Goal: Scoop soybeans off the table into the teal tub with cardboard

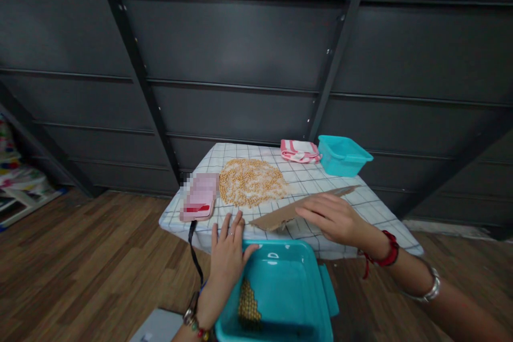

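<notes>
My right hand (334, 218) grips a torn strip of brown cardboard (276, 217) slanting over the near side of the table. Beyond the strip spreads a patch of small round yellow grains (250, 181), mixed with something whitish; their exact kind is unclear. My left hand (228, 248) is open, fingers spread at the table's front edge, its thumb touching the rim of a large turquoise plastic tub (294, 288). This tub sits below the table edge, and more of the round grains (249, 304) are heaped in its left side.
A pink phone (202, 195), partly pixelated, lies at the table's left with a black strap hanging down. At the back right are a folded red-and-white cloth (300, 151) and a smaller turquoise basin (344, 155). A checked cloth (320, 184) covers the table; dark panels (240, 37) rise behind it.
</notes>
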Demonstrator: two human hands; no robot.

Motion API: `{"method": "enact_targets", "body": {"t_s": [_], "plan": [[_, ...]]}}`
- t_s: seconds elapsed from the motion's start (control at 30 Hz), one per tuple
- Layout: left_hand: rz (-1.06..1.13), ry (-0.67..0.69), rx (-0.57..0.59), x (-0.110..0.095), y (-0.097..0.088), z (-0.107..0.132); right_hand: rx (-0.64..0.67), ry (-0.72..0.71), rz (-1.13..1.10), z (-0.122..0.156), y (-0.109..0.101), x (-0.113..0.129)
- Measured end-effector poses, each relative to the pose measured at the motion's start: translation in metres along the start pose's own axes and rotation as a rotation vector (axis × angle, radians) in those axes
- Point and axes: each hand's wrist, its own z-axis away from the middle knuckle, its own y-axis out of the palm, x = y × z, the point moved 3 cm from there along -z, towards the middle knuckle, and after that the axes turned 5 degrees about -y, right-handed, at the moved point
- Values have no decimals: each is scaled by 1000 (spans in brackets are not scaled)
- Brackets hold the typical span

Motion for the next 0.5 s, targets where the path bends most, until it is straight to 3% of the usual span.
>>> {"method": "enact_targets", "body": {"t_s": [0.2,0.5], "plan": [[4,-2,-16,-1,1,0,29,-55,53,5,-1,9],[-26,2,-16,-1,2,0,4,7,100,15,-8,12]]}}
